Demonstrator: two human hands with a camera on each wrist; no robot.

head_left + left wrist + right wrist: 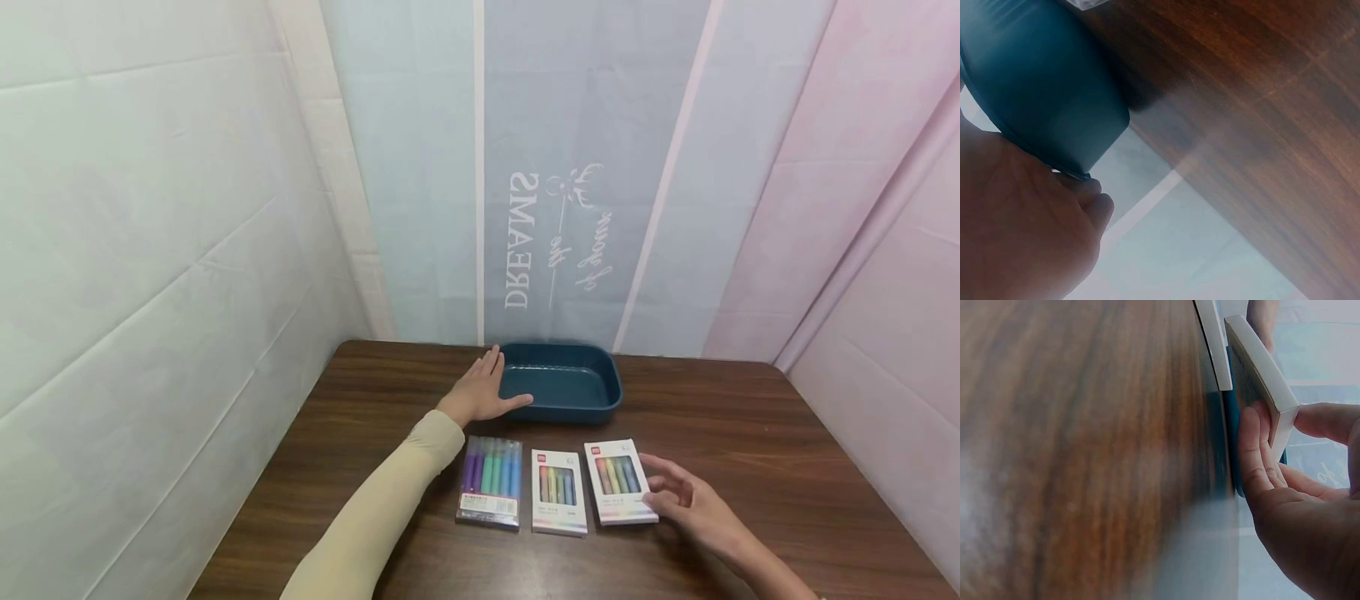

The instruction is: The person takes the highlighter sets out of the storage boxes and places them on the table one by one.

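A dark wooden table carries a blue tray and three marker packs.

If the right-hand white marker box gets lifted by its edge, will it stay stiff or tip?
The white marker box looks like flat, square-edged cardboard, so it probably stays stiff. It is thin and likely light. The right hand touches only its edge, so it may pivot.

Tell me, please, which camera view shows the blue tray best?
The head view: the blue tray shows whole, with the left hand at its left rim. The left wrist view shows only a blurred close-up of its outer wall. The right wrist view shows just a dark sliver behind the marker box.
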